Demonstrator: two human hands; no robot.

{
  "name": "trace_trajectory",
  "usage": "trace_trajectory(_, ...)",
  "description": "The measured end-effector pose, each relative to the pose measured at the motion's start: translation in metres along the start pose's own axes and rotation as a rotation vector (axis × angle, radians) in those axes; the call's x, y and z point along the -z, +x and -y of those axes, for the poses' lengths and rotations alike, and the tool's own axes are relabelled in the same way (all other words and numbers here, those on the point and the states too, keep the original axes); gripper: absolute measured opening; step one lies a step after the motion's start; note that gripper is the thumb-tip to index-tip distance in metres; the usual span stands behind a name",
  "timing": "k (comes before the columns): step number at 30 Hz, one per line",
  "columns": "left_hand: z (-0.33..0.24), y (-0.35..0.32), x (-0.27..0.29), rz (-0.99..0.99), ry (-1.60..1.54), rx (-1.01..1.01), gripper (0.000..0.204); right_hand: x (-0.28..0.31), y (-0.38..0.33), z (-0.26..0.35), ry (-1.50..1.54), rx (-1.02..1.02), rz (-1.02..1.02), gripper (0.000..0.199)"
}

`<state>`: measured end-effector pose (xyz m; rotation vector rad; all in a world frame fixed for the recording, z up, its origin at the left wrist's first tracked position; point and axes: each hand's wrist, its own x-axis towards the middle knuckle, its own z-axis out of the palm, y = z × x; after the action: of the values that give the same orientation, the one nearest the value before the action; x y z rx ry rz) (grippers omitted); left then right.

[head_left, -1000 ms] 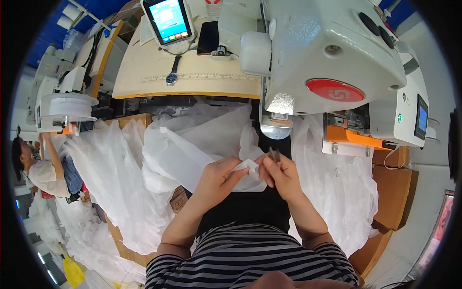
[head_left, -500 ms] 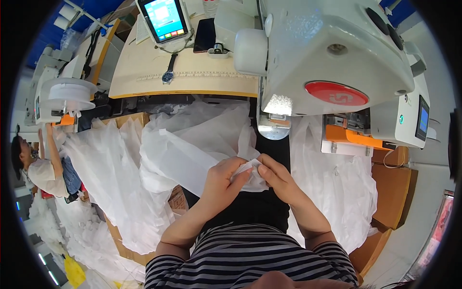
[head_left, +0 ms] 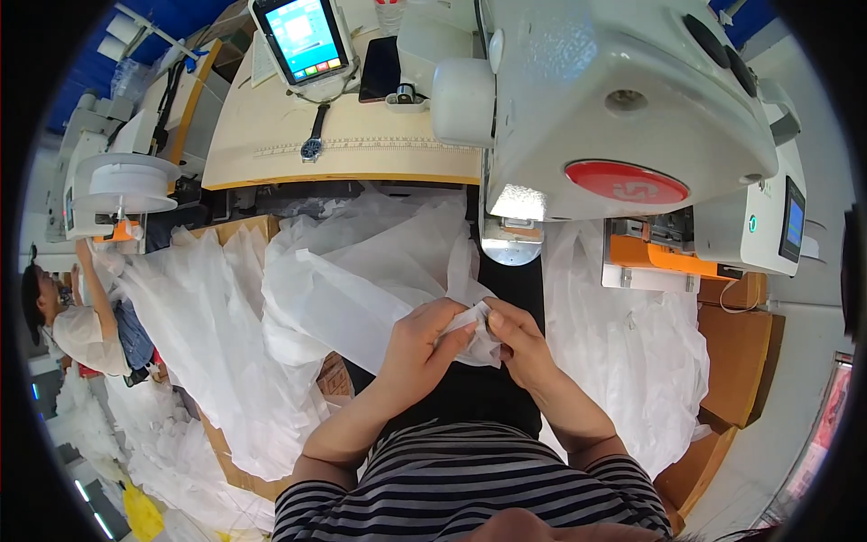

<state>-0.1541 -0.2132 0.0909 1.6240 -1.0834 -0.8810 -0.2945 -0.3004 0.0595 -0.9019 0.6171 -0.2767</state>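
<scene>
Over my lap I hold a sheer white fabric [head_left: 352,307], its gathered edge bunched between my two hands. My left hand [head_left: 420,348] is closed, thumb and fingers pinching the folded edge. Close beside it, my right hand [head_left: 522,341] pinches the same edge, its thumb bent against the cloth. A small loose flap of the fabric hangs below my fingertips. The rest of the cloth spreads away to the left and back, toward the table. Just beyond my hands is the rounded metal end of a sewing machine arm [head_left: 512,248].
The white sewing machine head [head_left: 623,108] looms at the upper right. A wooden table [head_left: 226,135] carries a control screen [head_left: 302,41], a phone [head_left: 379,70] and a wristwatch [head_left: 314,135]. More white fabric [head_left: 623,361] hangs at right, by cardboard boxes [head_left: 736,361]. Another person [head_left: 86,330] works at far left.
My fingers have shifted slightly along the gathered edge, and my right thumb has bent lower. The view has tilted a little. Both hands keep their grip.
</scene>
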Motion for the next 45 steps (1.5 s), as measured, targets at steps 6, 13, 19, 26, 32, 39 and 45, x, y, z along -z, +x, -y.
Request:
trace_trajectory(6, 0.001, 0.001, 0.002, 0.071, 0.023, -0.002, 0.008, 0.008, 0.004, -0.009, -0.029, -0.020, -0.029, 0.034)
trace_trajectory(13, 0.029, 0.000, 0.004, -0.242, -0.261, 0.077, 0.008, -0.003, 0.021, -0.008, -0.255, 0.214, -0.215, 0.019)
trace_trajectory(19, 0.026, -0.001, 0.012, -0.360, -0.192, -0.171, 0.010, 0.004, 0.016, -0.013, -0.568, 0.441, -0.326, 0.021)
trace_trajectory(26, 0.003, 0.002, 0.026, -0.033, 0.093, -0.171, 0.007, -0.012, 0.007, -0.013, -0.792, 0.932, -0.316, 0.017)
trace_trajectory(32, 0.005, -0.001, 0.019, -0.087, 0.000, -0.069, 0.010, -0.003, 0.001, 0.001, -0.574, 0.660, 0.096, 0.021)
trace_trajectory(39, 0.003, -0.008, 0.016, -0.035, -0.275, 0.236, 0.009, 0.000, 0.015, 0.013, -0.609, 0.690, -0.042, 0.020)
trace_trajectory(45, 0.026, 0.001, 0.012, -0.182, -0.366, 0.053, 0.009, 0.006, 0.005, 0.001, -0.645, 0.548, -0.194, 0.026)
